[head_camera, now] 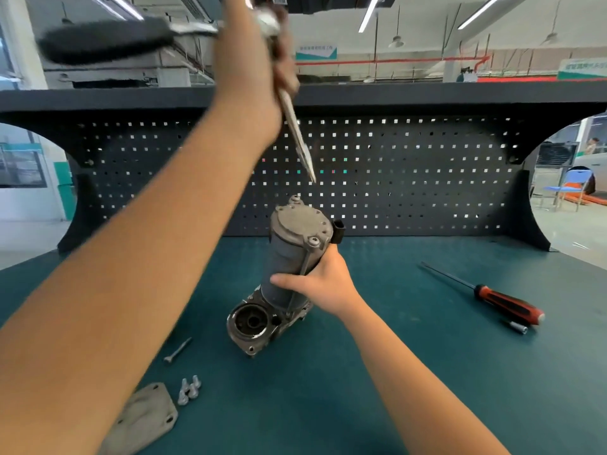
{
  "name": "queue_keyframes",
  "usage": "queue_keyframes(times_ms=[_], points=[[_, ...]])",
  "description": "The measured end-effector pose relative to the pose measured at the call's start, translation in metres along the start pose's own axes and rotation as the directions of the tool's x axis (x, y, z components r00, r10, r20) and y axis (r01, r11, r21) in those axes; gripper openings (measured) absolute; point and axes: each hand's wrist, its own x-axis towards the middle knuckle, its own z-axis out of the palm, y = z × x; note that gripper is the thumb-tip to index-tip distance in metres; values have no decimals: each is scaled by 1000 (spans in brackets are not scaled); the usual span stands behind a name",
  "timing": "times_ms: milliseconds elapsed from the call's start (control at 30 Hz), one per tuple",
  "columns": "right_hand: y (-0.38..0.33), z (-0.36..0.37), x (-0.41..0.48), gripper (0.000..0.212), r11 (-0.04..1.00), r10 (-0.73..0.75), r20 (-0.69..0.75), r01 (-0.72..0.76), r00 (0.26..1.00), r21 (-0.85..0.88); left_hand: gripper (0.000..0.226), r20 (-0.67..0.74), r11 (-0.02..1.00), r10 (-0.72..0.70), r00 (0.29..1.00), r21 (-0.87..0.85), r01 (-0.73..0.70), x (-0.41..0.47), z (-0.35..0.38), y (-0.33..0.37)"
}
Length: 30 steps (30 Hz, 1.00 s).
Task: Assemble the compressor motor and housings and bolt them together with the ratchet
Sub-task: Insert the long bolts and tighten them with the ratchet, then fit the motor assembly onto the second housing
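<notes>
Motor [294, 257] mid-table, screwdriver [492, 295] right, bolts [189, 390] left (near front).

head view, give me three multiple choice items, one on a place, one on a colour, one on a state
1. Where does the screwdriver lie?
A. right of the motor
B. on the flat cover plate
C. in the left hand

2. What colour is the bench mat?
A. red
B. teal
C. white

3. What is the right hand doing?
A. resting flat on the mat
B. holding the screwdriver
C. gripping the motor body

Answers:
1 A, it rests on the mat right of the motor.
2 B, the surface is teal.
3 C, its fingers wrap the motor while the left hand lifts the ratchet.
</notes>
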Motion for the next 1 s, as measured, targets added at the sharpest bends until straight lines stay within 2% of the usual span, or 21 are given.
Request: queue_keyframes(times_ms=[33,67,100,133,167,200,233,267,300,367,400,467,533,633,700,767,900,1000], points=[[0,1,0,80,1000,0,-1,0,1000,0,39,-34,991,15,999,-130,-20,4,-9,14],[0,1,0,82,1000,-1,-4,1,1000,-2,40,-15,983,12,1000,-184,-14,6,-22,26],[0,1,-1,83,1000,-4,-11,4,1000,-5,40,25,992,-19,999,-120,22,3,-35,34],[-1,2,-1,84,1000,-5,-18,4,1000,-11,38,35,996,-76,996,59,74,-4,-50,35],[-2,3,-1,85,1000,-5,-24,5,1000,-19,36,2,943,-138,990,306,131,-15,-67,31],[-3,5,-1,86,1000,-4,-30,3,1000,-26,36,-46,806,-178,983,567,172,-30,-84,24],[-3,6,-1,86,1000,-3,-36,2,999,-29,37,-78,599,-193,978,780,180,-48,-101,14],[-3,7,-2,87,1000,-3,-42,1,999,-31,38,-72,369,-194,978,919,141,-64,-118,3],[-3,7,-2,87,999,-3,-48,1,999,-34,39,-36,153,-221,975,986,71,-80,-135,-8],[-4,8,-3,84,999,-7,-55,5,998,-42,36,-30,-211,-352,936,976,-48,-101,-169,-22],[-3,8,-3,82,999,-5,-55,3,998,-46,34,-71,-350,-389,919,934,-76,-106,-186,-25],[-3,7,-3,81,998,-2,-60,-1,998,-60,33,-155,-522,-400,903,849,-85,-109,-217,-26],[-3,7,-2,80,997,-7,-65,2,998,-76,30,-269,-542,-390,881,840,17,-108,-242,-21],[-1,6,0,78,997,-8,-67,3,998,-79,19,-479,-341,-358,801,866,365,-111,-268,-21],[-1,6,0,77,996,-15,-70,8,997,-88,10,-557,-232,-384,737,830,507,-118,-276,-26],[-1,5,1,77,996,-22,-69,16,997,-90,10,-578,-171,-401,711,810,562,-125,-280,-34],[-1,5,0,78,996,-26,-71,19,997,-91,18,-566,-53,-367,738,805,591,-128,-275,-48],[-2,6,-1,79,997,-27,-71,22,997,-74,19,-513,-64,-381,769,845,532,-130,-271,-53]])
